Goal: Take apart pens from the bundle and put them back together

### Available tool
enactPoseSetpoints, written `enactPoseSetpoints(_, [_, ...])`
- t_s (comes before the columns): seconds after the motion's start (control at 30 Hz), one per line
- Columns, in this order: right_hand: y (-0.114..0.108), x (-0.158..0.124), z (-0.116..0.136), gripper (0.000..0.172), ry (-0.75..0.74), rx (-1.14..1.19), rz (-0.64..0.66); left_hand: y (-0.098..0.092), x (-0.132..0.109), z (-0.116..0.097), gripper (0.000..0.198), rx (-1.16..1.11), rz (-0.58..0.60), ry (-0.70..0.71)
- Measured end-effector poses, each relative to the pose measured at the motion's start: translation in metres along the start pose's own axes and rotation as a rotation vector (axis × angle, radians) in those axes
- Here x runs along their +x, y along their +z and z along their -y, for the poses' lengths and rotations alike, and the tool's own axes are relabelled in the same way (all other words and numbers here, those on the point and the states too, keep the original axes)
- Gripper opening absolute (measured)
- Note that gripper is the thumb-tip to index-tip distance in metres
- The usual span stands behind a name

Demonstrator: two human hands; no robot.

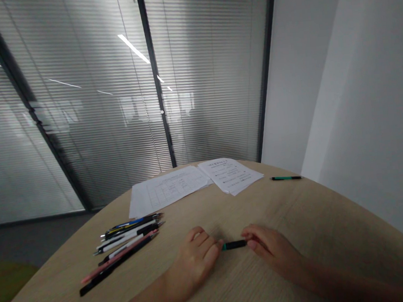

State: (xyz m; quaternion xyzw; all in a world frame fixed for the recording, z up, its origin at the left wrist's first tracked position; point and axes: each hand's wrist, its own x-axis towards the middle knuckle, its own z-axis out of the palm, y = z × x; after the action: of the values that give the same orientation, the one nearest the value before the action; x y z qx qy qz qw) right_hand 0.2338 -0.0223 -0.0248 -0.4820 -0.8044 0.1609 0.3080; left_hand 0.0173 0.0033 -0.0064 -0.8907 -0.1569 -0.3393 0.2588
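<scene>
**Pen:** a short black pen [234, 245], teal end to the left, on the table [297, 213] at lower centre of the frame, between my hands.

**Left hand:** my left hand [198, 257] rests on the table, fingers [214, 252] curled, tips at the teal end; I cannot tell whether they grip it.

**Right hand:** my right hand [272, 250], fingers [250, 242] half closed, tips at the black end; grip likewise unclear.

**Nearby:** a pile of pens [122, 250] lies left of my hands; papers [197, 181] sit at the table's far edge, with a green-and-black pen [286, 178] to their right.

**Behind:** a glass partition with blinds [79, 109] fills the upper left, a white wall [364, 87] the right.
</scene>
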Motion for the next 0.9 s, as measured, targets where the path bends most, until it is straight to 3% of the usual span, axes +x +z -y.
enactPoseSetpoints(0.3, [0.0021, 0.002, 0.0001, 0.009, 0.028, -0.011, 0.001, 0.0034, -0.0042, 0.0031, 0.015, -0.029, 0.002, 0.009])
enactPoseSetpoints(0.5, [0.0008, 0.0017, 0.0008, 0.029, 0.001, -0.104, 0.037, 0.0018, -0.0021, 0.0004, 0.016, -0.019, -0.002, 0.039])
enactPoseSetpoints(0.63, [-0.0004, 0.0003, 0.0002, 0.013, -0.022, -0.001, -0.015, 0.0032, -0.0045, 0.0029, 0.016, -0.061, 0.016, -0.028])
enactPoseSetpoints(0.9, [0.0005, 0.0002, -0.0002, 0.008, -0.067, -0.052, -0.036, 0.0027, -0.0058, 0.0035, 0.015, -0.088, 0.024, -0.013])
